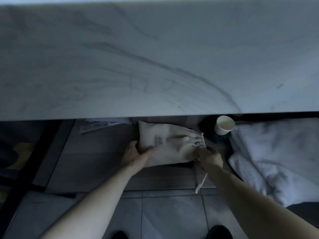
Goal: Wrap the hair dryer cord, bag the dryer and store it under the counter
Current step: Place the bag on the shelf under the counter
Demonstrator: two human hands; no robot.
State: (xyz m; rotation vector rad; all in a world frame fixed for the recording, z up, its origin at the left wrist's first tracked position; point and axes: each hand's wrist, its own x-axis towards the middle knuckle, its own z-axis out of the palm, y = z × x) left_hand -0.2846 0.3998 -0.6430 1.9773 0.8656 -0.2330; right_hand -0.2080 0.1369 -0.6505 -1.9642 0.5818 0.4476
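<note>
A cream drawstring bag [172, 144] with dark print lies on the low wooden shelf [82, 161] under the marble counter [155, 66]. Its gathered mouth points right. The dryer is not visible; the bag looks full. My left hand [136, 156] grips the bag's left end, thumb on top. At the cinched mouth, my right hand [209, 156] holds the bag, and a white drawstring [201, 184] hangs below that hand over the shelf's front edge.
A white paper cup [224, 125] stands just right of the bag near a dark object. White towels [276, 152] are piled on the right. Papers [101, 125] lie at the shelf's back left. Grey floor tiles [172, 213] and my dark shoes are below.
</note>
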